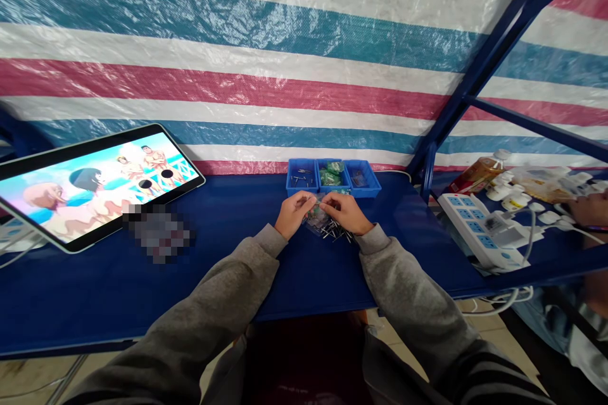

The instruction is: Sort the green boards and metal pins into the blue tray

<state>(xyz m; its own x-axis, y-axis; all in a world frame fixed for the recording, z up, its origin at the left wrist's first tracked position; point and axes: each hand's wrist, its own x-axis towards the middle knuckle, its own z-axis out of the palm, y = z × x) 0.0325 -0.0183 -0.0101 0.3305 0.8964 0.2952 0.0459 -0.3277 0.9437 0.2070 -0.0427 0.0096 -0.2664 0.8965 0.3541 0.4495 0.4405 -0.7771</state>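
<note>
My left hand (293, 213) and my right hand (348, 211) meet over the middle of the table, thumbs and fingertips pinched together. Between them is a small clear plastic bag (314, 220), its upper edge gripped from both sides; what it contains is too small to make out. Dark, thin screw-like metal pieces (335, 230) lie in a loose pile just under my right hand. Just beyond my fingers stand three joined blue bins. Metal pieces lie in the left bin (301, 188), green bagged items in the middle bin (334, 188), and small clear-wrapped pieces in the right bin (373, 192).
A tablet (71, 242) playing a cartoon leans at the left, beside a blurred patch. At the right, beyond a blue metal post (430, 168), are a white power strip (475, 228), a drink bottle (482, 172), chargers and cables. Another person's hand (589, 210) shows at the far right.
</note>
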